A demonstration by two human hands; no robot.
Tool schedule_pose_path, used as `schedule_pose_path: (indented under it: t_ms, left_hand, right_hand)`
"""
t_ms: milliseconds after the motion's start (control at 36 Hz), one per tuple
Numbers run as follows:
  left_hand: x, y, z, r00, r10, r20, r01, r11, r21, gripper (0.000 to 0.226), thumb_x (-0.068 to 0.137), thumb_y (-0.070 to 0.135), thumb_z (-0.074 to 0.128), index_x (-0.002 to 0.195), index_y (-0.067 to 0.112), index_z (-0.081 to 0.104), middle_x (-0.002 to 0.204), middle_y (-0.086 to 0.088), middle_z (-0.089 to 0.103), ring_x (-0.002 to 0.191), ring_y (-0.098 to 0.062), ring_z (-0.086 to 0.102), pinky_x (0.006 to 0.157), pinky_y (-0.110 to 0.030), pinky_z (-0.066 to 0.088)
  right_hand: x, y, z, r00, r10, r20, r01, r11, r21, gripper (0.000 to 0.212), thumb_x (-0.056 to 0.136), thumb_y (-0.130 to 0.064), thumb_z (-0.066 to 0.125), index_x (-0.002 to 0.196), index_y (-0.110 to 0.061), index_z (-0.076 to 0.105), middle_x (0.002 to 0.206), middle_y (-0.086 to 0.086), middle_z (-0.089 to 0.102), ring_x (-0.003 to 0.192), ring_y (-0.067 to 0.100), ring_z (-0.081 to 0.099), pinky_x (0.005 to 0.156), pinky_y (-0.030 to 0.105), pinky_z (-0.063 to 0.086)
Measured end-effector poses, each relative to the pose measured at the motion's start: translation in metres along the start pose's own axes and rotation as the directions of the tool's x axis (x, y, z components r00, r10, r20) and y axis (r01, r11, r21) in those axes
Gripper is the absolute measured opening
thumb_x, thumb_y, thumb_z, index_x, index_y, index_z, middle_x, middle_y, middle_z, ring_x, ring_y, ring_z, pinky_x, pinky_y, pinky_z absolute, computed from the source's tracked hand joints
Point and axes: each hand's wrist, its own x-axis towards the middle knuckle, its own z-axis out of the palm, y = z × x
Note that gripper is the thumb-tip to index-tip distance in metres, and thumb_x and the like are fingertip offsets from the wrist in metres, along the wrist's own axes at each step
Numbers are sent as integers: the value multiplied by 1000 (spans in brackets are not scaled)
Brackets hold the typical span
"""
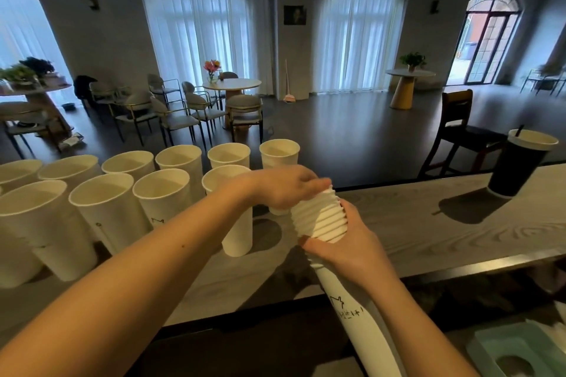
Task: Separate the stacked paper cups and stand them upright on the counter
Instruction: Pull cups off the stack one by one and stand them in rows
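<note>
Nearest the camera, the stack (pixel 352 312) of nested white cups runs up from the bottom edge, tilted, its base toward the person and its ribbed band of rims pointing away over the counter (pixel 428 229). There's black lettering on the lowest cup's side. The right hand (pixel 343 249) wraps the stack from the right, just below the rims, fingers curled tight around it, thumb across the front. Above it, the left hand (pixel 283 187) comes in from the left, forearm crossing the frame, and caps the top of the stack, fingertips closed down on the uppermost rims. The two hands sit close together on the stack, one over the other; whether the top cup has come free, I can't tell.

Just left of the hands, separated cups (pixel 162 196) stand upright on the counter, mouths open, in roughly two rows running off to the left edge; one (pixel 235 223) sits partly behind the left wrist. Far right on the counter, a dark cup (pixel 517 165) with a straw stands alone, well apart. Beyond, a room with tables (pixel 232 84) and chairs.
</note>
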Motion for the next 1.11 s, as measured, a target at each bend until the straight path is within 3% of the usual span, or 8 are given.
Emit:
schedule_pose_path:
  t_ms: [111, 194, 361, 528, 639, 778, 1028, 1111]
  left_hand:
    - [-14, -4, 14, 999, -2, -38, -3, 989, -146, 33, 101, 35, 46, 125, 19, 64, 112, 5, 65, 103, -13, 59, 87, -28, 44]
    - [-20, -8, 22, 995, -22, -96, -4, 965, -264, 27, 98, 33, 54, 115, 20, 70, 103, 4, 69, 98, -12, 62, 91, -34, 48]
    - [-24, -3, 9, 954, -102, -282, 13, 954, -299, 30, 82, 29, 75, 109, 16, 69, 100, 1, 69, 93, -15, 64, 89, -40, 55]
    - [-13, -3, -21, 742, -9, -670, -6, 1000, -20, 36, 84, 37, 71, 113, 18, 62, 100, 3, 61, 89, -16, 59, 73, -31, 53]
    - [5, -6, 13, 839, 44, -542, 44, 988, 149, 31, 88, 29, 69, 116, 17, 61, 101, -1, 61, 84, -9, 59, 84, -38, 54]
    - [21, -14, 47, 881, 87, -466, 88, 936, 341, 33, 88, 30, 70, 116, 16, 60, 115, -9, 66, 104, -26, 64, 82, -35, 55]
    - [38, -19, 39, 902, 11, -431, 161, 919, 360, 47, 87, 36, 70, 127, 19, 55, 124, -9, 64, 108, -26, 64, 89, -41, 55]
    - [18, -20, 33, 826, 112, -552, 63, 955, 288, 45, 92, 37, 62, 133, 20, 54, 123, -4, 67, 109, -24, 64, 88, -41, 55]
  right_hand:
    - [-4, -3, 0, 1000, -9, -6, 9, 1000, -6, 94, 71, -51, 84, 148, -45, 30, 116, -16, 59, 101, 4, 58, 72, 24, 49]
    - [-9, -6, -5, 1000, -24, 13, 25, 998, -60, 101, 62, -60, 81, 147, -48, 28, 123, -14, 60, 109, 10, 60, 88, 40, 57]
    - [-22, -6, -16, 999, -28, 22, 30, 996, -86, 106, 55, -68, 79, 147, -49, 28, 124, -14, 60, 112, 13, 59, 94, 45, 55]
    - [-28, 8, -30, 994, 103, 19, -99, 983, -153, 109, 52, -67, 81, 147, -43, 31, 121, -11, 61, 108, 13, 59, 93, 41, 52]
    - [-29, 11, -30, 989, 133, 62, -119, 975, -189, 106, 57, -63, 84, 147, -41, 33, 120, -13, 61, 109, 12, 59, 96, 42, 53]
    - [-30, 12, -31, 993, 110, 43, -102, 983, -155, 103, 62, -60, 85, 148, -42, 30, 120, -13, 60, 108, 11, 59, 96, 41, 53]
    - [-29, 5, -24, 998, 50, 43, -44, 990, -132, 103, 62, -61, 85, 147, -45, 28, 121, -14, 58, 109, 10, 58, 95, 41, 53]
    - [-33, -1, -16, 998, 23, 57, -16, 994, -112, 100, 62, -60, 85, 145, -45, 31, 121, -16, 59, 108, 8, 59, 94, 39, 53]
